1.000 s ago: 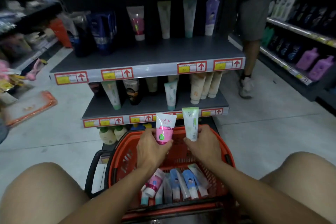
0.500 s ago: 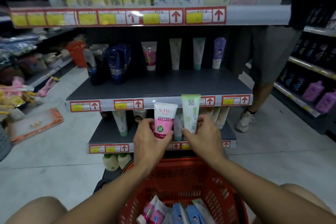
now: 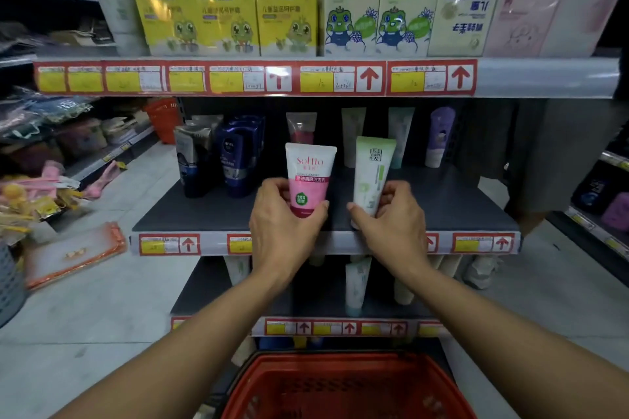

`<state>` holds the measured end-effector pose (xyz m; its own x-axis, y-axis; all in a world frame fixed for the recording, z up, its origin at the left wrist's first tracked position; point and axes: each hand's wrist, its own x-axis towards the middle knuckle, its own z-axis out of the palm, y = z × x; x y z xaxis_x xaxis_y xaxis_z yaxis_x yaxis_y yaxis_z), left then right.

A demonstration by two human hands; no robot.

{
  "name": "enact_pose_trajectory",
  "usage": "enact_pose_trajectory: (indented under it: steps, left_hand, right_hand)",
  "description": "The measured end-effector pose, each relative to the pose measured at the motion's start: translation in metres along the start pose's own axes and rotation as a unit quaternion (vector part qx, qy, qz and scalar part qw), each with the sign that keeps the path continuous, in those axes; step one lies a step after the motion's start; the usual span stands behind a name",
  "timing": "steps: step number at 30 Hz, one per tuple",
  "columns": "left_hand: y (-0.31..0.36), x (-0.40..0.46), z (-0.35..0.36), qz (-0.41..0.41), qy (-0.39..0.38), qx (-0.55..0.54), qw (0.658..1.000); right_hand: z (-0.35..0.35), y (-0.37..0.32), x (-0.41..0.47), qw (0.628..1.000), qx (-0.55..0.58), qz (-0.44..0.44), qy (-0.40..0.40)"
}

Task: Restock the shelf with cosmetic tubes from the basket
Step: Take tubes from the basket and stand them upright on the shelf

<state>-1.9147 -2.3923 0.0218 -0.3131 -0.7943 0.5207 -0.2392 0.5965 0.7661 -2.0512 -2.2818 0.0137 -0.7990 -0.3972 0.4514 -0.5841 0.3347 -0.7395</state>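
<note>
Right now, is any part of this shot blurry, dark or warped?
Head view: the pink tube and green tube in the hands are sharp; the left-edge clutter is smeared; the back of the middle shelf is dim; wide-angle bending curves the shelf edges.

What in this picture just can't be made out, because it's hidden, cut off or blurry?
- Caps of the pink tube and green tube: covered by the left hand and right hand.
- Basket: cut off by the bottom edge, contents unseen.
- Price tags: writing too small and blurred to read.
- Items at far left: blurred.
- Lower-shelf tubes: tops hidden by the shelf above.
</note>
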Motion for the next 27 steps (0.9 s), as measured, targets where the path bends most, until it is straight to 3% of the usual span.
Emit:
enact_pose_trajectory:
  steps: [11, 15, 19, 27]
  left_hand:
    - [-0.014, 0.025, 0.032, -0.051, 0.005, 0.018, 0.999]
    - [-0.015, 0.02, 0.033, -0.051, 0.025, 0.08, 0.995]
    - [-0.018, 0.024, 0.032, -0.085, -0.026, 0.137, 0.987]
    - [-0.015, 0.076, 0.045, -0.17, -0.125, 0.157, 0.965]
  right_hand:
    - [0.018, 0.017, 0.031, 0.999, -0.029, 0.009, -0.022]
    - [0.016, 0.024, 0.032, 0.997, -0.063, -0.002, -0.043]
    - [0.019, 0.032, 0.035, 0.986, -0.143, -0.026, -0.076]
    - [0.027, 0.017, 0.082, 0.968, -0.171, 0.078, -0.165]
